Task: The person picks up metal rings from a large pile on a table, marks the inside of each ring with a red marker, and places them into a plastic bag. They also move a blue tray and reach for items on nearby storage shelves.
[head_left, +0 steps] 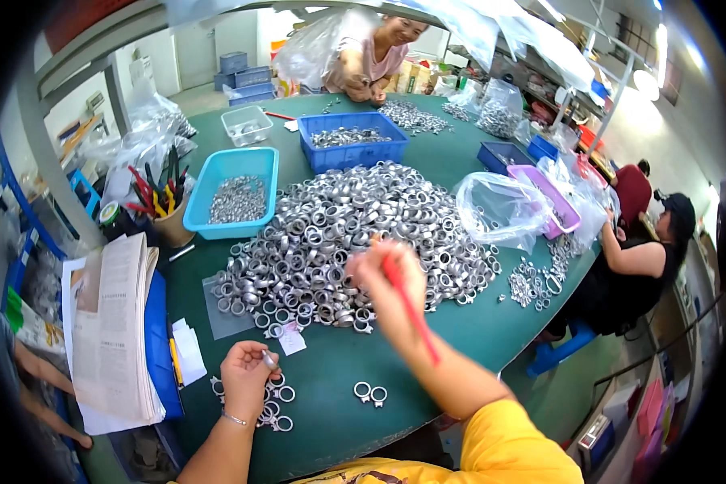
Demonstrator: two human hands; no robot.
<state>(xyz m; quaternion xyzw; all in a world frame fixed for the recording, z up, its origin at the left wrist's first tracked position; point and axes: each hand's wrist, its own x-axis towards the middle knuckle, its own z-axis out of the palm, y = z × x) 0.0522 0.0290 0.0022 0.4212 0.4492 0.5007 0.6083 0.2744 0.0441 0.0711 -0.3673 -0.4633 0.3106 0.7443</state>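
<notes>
My left hand [246, 373] is closed, pinching a grey metal ring [269, 360] between thumb and fingertips. Just beside and below it lie several similar metal rings [276, 407] with small tabs. My right hand [391, 273], smeared by motion, is closed round a slim red stick-like tool [411, 310] that runs back along the forearm; its tip is too blurred to make out. This hand is over the front of a large heap of metal rings [339, 218]. Two rings [370, 393] lie side by side near the table's front edge.
A turquoise tray [194, 219] and a blue bin [355, 153] hold small metal parts on the green table [331, 436]. Newspapers [113, 331] and a pot of pliers [172, 226] are at left. Plastic bags [504, 210] lie right. Co-workers sit opposite [359, 68] and at right [649, 266].
</notes>
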